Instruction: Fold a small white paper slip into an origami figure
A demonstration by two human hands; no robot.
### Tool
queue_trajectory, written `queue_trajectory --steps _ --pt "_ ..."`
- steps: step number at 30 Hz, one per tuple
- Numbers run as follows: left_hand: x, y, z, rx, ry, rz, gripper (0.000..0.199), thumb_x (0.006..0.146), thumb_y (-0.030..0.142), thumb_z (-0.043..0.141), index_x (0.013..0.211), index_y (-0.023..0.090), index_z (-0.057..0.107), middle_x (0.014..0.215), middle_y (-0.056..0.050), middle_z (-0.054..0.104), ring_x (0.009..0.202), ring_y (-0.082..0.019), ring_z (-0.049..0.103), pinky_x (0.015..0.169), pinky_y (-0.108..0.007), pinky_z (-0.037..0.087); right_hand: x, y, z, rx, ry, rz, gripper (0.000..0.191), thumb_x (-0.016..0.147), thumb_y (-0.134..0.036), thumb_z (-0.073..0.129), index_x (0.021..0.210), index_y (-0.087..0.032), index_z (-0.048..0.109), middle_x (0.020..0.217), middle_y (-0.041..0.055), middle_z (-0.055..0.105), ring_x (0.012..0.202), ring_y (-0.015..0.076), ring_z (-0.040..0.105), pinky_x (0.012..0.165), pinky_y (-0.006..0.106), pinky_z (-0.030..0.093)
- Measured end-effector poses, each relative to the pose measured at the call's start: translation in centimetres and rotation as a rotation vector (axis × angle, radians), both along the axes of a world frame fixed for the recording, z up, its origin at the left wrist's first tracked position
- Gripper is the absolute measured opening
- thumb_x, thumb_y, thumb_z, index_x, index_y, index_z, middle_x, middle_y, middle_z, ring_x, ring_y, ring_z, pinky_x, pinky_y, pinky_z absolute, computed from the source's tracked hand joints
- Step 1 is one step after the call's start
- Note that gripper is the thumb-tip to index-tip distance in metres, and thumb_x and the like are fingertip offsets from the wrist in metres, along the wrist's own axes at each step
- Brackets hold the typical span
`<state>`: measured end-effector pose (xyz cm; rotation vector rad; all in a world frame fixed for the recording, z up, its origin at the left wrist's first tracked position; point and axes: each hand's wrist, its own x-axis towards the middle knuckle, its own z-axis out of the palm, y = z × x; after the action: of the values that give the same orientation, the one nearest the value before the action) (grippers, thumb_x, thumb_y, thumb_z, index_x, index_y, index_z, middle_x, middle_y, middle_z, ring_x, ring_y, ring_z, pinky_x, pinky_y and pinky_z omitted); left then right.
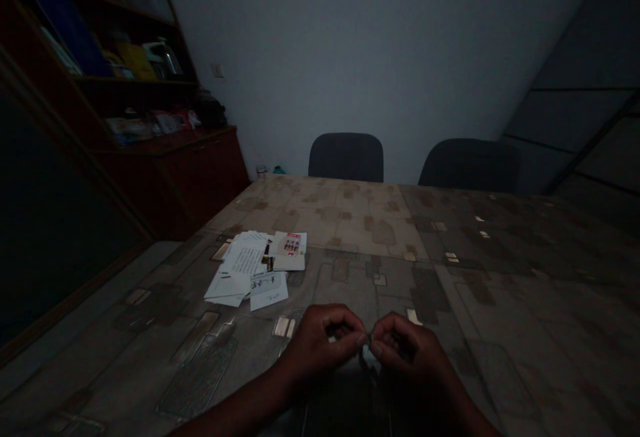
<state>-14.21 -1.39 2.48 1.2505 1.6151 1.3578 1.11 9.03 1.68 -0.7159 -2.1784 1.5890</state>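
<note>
At the near edge of the table, my left hand (327, 337) and my right hand (407, 343) nearly touch, thumb and forefinger pinched on each. Between the fingertips is something small and dark. A thin dark strip (367, 365) hangs just below it; I cannot make out what it is in this dim light. Under the hands lies a dark, flat-looking shape (345, 407), its kind unclear. Left of my left hand, farther up the table, white cards and papers (245, 263) are spread in a loose pile, some with writing and one with a coloured picture.
A patterned cloth covers the table (350, 270). Beyond its far edge stand two dark chairs (346, 155) against a pale wall. A wooden shelf unit (200, 163) with bottles, folders and packets rises at the left. A glass (261, 171) shows near the table's far left corner.
</note>
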Motion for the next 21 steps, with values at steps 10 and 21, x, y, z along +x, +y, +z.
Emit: queue_trajectory --steps 10,21 --pt "0.14 -0.33 -0.29 0.074 0.008 0.013 0.017 0.088 0.029 0.053 0.084 0.016 0.063 0.070 -0.001 0.062 0.065 -0.014 0.055 0.061 -0.023 0.039 -0.33 -0.66 0.59 -0.058 0.061 -0.102 0.016 0.073 -0.033 0.062 0.071 -0.018 0.059 0.059 -0.0042 0.048 0.056 0.0121 0.043 0.054 0.023 0.032" --pt "0.87 0.24 -0.35 -0.056 -0.319 0.010 0.023 0.073 0.036 0.069 0.075 0.015 0.060 0.061 0.002 0.056 0.055 -0.011 0.053 0.054 -0.021 0.038 -0.13 -0.67 0.52 0.005 0.078 -0.123 0.014 0.075 -0.033 0.062 0.072 -0.019 0.060 0.060 -0.0028 0.053 0.058 0.0136 0.048 0.055 0.023 0.035"
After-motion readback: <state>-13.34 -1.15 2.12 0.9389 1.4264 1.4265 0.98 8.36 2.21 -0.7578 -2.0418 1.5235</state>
